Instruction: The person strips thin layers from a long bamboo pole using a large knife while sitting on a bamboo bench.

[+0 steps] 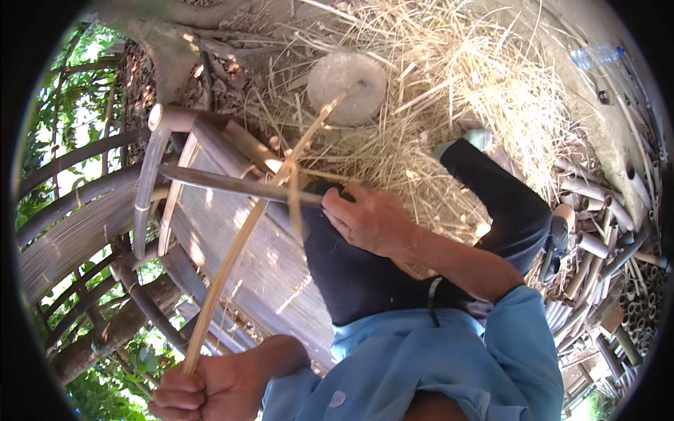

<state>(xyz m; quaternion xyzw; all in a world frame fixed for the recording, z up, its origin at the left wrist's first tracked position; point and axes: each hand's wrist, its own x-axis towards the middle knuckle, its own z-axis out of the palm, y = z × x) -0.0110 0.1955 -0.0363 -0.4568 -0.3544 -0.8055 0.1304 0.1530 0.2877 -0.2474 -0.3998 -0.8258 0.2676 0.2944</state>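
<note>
A person holds a long bamboo strip (229, 274) in one fist and a knife (225, 184) in the other.
At lower left, the left hand (217, 386) is closed firmly around the strip's near end; from there the strip slants up and rightward, pale tan, slender and slightly bowed, over a slatted bamboo bench (288, 284). The knife's long, dull-grey blade points left and crosses the strip well beyond that fist, where a thin, lighter sliver (295, 210) hangs down. Right of the crossing, the right hand (368, 217) wraps the knife's handle, mostly hidden by the fingers, above the dark-trousered thigh (358, 274).
</note>
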